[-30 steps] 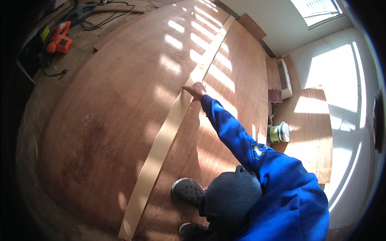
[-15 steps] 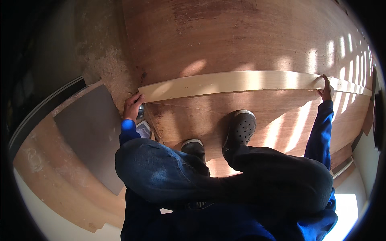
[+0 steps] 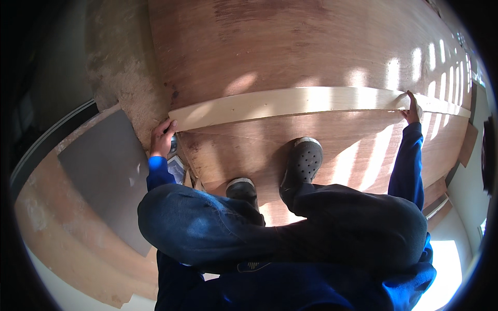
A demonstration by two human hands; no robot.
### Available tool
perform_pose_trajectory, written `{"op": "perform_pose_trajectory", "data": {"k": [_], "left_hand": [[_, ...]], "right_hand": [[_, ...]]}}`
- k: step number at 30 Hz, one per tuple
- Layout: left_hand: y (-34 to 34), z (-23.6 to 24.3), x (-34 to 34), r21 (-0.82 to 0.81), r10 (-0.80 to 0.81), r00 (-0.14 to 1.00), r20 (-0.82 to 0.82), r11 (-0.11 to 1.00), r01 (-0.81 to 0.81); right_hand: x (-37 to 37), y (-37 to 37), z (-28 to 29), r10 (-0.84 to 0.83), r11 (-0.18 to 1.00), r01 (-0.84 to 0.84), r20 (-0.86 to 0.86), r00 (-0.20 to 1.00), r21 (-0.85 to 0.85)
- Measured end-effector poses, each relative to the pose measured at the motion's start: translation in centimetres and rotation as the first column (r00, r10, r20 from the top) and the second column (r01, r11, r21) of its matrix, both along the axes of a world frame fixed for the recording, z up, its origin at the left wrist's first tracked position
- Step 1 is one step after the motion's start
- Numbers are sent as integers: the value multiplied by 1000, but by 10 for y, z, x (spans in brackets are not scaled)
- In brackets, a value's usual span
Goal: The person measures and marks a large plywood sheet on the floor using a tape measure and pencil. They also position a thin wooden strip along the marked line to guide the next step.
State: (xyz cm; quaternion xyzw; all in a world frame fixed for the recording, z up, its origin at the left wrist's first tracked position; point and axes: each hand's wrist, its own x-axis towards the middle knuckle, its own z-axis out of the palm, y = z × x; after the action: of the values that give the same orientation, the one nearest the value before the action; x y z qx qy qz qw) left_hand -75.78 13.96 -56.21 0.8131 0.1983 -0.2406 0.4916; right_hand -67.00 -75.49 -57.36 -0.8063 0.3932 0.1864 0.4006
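A long pale wooden strip point(image 3: 270, 105) lies across a large reddish-brown plywood sheet point(image 3: 270, 46). My left hand point(image 3: 163, 137) grips the strip's left end, thumb on its top face and the other fingers down by its edge. Far to the right, my right hand point(image 3: 412, 109) is closed over the strip near its right end, fingers reaching across its width. A thin line runs on the plywood just below the strip's left part. Beside my left hand, a small dark rounded object point(image 3: 174, 145) is partly hidden.
I squat on the plywood in dark clogs point(image 3: 303, 161). A grey flat panel point(image 3: 106, 179) lies to the left, near a dusty patch of floor point(image 3: 132, 98). A dark-edged rail point(image 3: 54, 137) stands beyond it. A white wall point(image 3: 469, 155) rises at the right; barred sunlight falls across the sheet.
The whole view has shifted slightly, so everything sits a little further left and up. Both hands keep their hold on the strip, which shows no clear movement on the plywood.
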Motion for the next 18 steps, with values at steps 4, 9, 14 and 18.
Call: {"op": "perform_pose_trajectory", "data": {"k": [4,9,14,18], "left_hand": [[2,-2,-1,36,-1,1000,-20,999,2],[5,-4,-1,72,-40,999,-14,997,41],[4,-6,-3,29,-18,1000,-11,999,19],[2,-3,-1,39,-45,999,-22,998,46]], "right_hand": [[-3,-1,-6,-147,989,149,58,987,-23],[-6,-4,-10,-85,996,84,72,994,19],[-5,-5,-8,-110,994,110,40,993,0],[-2,-2,-8,-158,987,157,31,987,25]]}}
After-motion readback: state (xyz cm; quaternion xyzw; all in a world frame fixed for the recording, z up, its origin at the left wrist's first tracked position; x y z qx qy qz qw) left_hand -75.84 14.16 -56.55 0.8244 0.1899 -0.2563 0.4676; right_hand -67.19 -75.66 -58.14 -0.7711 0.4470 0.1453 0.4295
